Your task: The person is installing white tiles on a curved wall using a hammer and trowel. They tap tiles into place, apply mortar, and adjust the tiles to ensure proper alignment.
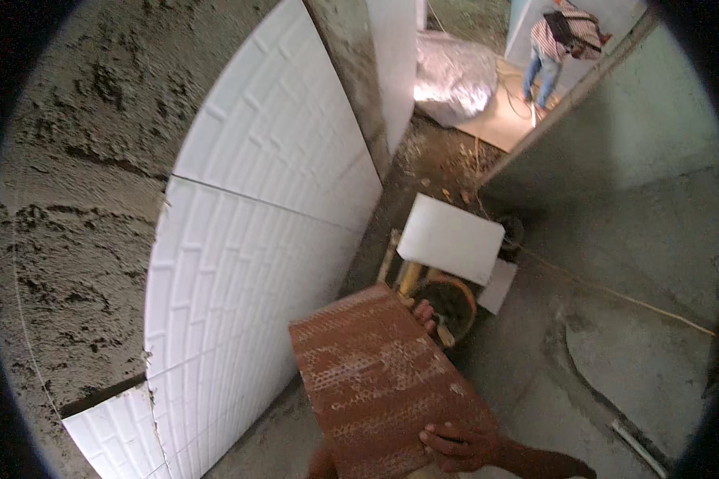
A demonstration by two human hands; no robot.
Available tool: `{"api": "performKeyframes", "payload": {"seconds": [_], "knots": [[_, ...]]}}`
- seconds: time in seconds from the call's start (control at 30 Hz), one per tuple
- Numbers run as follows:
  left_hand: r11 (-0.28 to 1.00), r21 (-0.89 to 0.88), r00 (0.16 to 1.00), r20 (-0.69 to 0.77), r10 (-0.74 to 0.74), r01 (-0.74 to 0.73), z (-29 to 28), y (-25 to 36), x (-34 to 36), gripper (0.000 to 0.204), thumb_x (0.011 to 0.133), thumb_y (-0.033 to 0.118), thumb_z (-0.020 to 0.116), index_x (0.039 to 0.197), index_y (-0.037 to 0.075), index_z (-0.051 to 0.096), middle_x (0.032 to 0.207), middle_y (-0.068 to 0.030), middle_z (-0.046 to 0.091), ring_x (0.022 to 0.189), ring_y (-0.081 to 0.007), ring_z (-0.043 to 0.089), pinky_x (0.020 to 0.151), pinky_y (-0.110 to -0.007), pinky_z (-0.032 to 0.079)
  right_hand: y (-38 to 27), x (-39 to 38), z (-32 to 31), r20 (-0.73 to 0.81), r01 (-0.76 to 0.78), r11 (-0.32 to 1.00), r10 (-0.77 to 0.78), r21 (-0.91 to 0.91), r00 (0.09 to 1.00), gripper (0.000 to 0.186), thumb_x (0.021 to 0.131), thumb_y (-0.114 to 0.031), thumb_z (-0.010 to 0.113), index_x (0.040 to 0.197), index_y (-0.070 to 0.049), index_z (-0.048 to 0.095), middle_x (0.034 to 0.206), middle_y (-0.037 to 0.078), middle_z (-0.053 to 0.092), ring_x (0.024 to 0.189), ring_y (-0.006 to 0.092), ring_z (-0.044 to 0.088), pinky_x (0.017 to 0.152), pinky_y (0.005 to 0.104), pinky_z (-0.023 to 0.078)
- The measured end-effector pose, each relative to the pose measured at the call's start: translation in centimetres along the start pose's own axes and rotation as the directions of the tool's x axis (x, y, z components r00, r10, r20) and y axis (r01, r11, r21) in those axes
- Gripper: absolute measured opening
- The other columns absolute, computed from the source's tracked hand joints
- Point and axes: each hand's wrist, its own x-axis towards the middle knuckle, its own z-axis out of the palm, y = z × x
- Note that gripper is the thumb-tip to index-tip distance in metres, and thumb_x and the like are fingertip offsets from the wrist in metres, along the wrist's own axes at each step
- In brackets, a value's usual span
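A wall tile [375,367] is tilted in front of me with its reddish-brown, honeycomb-textured back turned up. My right hand [459,447] grips its near right edge, thumb and fingers closed on it. At the far right edge, the fingers of my left hand [425,314] curl round the tile; the rest of that hand is hidden behind it. Just beyond stands a round bucket [473,302] of dark grey mortar with a light handle [446,334] sticking up. On the left, white brick-relief tiles [256,231] cover part of the wall.
A white tile [453,238] lies beyond the bucket. Rough mortar wall [80,263] and a thin string flank the tiling. A cable [615,295] crosses at right, near a pipe [639,449]. Far off, a person [563,40] bends beside a plastic-covered heap [455,76].
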Motion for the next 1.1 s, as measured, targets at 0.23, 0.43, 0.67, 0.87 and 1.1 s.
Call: {"api": "performKeyframes", "payload": {"seconds": [0.23,0.43,0.67,0.87,1.1], "knots": [[0.985,-0.089,0.981,-0.114,-0.156,0.146,-3.7,-1.9,-12.3,0.056,0.106,0.039,0.040,0.146,0.001,0.041,0.148,-0.0132,0.047,0.134,-0.0289,0.046,0.114,-0.044,0.034,-1.7,-2.8,3.5,-0.048,-0.124,0.977,0.134,0.172,0.990,0.009,0.100,-0.022,0.061,0.103,-0.013,0.062,0.139,0.004,0.061,0.131,0.0253,0.056,0.111,0.0390,0.048],[0.924,-0.268,0.887,-0.304,-0.349,0.272,-9.6,-3.0,-24.4,0.054,0.105,0.036,0.041,0.147,0.001,0.039,0.149,-0.0136,0.046,0.134,-0.0294,0.046,0.114,-0.044,0.036,-0.9,-3.1,6.1,-0.040,-0.115,0.967,0.127,0.227,0.991,0.004,0.099,-0.016,0.061,0.102,-0.013,0.061,0.144,0.004,0.056,0.136,0.0246,0.051,0.116,0.0406,0.044],[0.864,-0.420,0.807,-0.387,-0.447,0.278,-11.5,-3.1,-29.6,0.053,0.105,0.032,0.043,0.148,0.001,0.037,0.149,-0.0140,0.045,0.134,-0.0299,0.047,0.113,-0.044,0.037,-0.2,-4.1,7.7,0.140,-0.230,0.965,0.212,0.125,0.967,0.012,0.099,-0.019,0.061,0.110,-0.014,0.061,0.149,0.004,0.051,0.142,0.0249,0.043,0.122,0.0450,0.034],[0.829,-0.484,0.773,-0.398,-0.493,0.280,-11.0,-3.8,-29.7,0.053,0.105,0.029,0.044,0.149,0.001,0.035,0.150,-0.0143,0.045,0.133,-0.0304,0.047,0.112,-0.044,0.039,0.9,-4.3,7.5,0.210,-0.300,0.948,0.274,0.104,0.939,0.018,0.102,-0.022,0.057,0.118,-0.014,0.061,0.148,0.004,0.052,0.140,0.0229,0.044,0.120,0.0453,0.034],[0.771,-0.587,0.721,-0.421,-0.551,0.246,-9.7,-4.8,-29.7,0.052,0.105,0.025,0.045,0.150,0.001,0.033,0.150,-0.0147,0.044,0.133,-0.0309,0.048,0.111,-0.045,0.041,6.3,-4.1,6.0,0.076,-0.573,0.780,0.574,0.250,0.815,0.023,0.102,-0.023,0.057,0.116,-0.006,0.065,0.114,0.016,0.071,0.102,0.0292,0.070,0.089,0.0478,0.056]]}}
